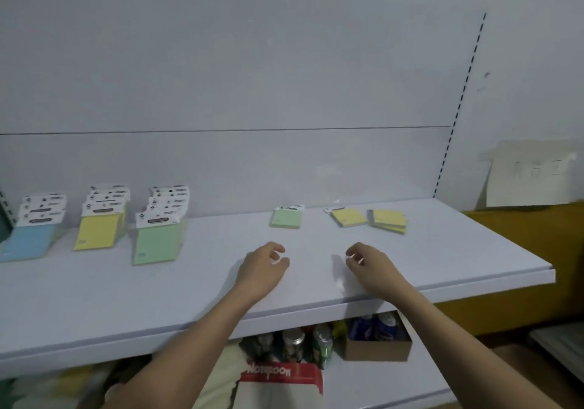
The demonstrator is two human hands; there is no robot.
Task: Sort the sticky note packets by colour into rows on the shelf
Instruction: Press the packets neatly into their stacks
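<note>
On the pale shelf, three overlapping rows of sticky note packets lie at the left: a blue row, a yellow row and a green row. Further right lie a single green packet, a yellow packet and a small pile of yellow packets. My left hand hovers over the middle of the shelf, fingers loosely curled, holding nothing. My right hand hovers beside it, also loosely curled and empty. Both hands are nearer to me than the loose packets.
The shelf's front edge runs under my forearms. A lower shelf holds cans, a cardboard box with blue items and a red and white packet. A paper sheet hangs on the wall at right, above an orange surface.
</note>
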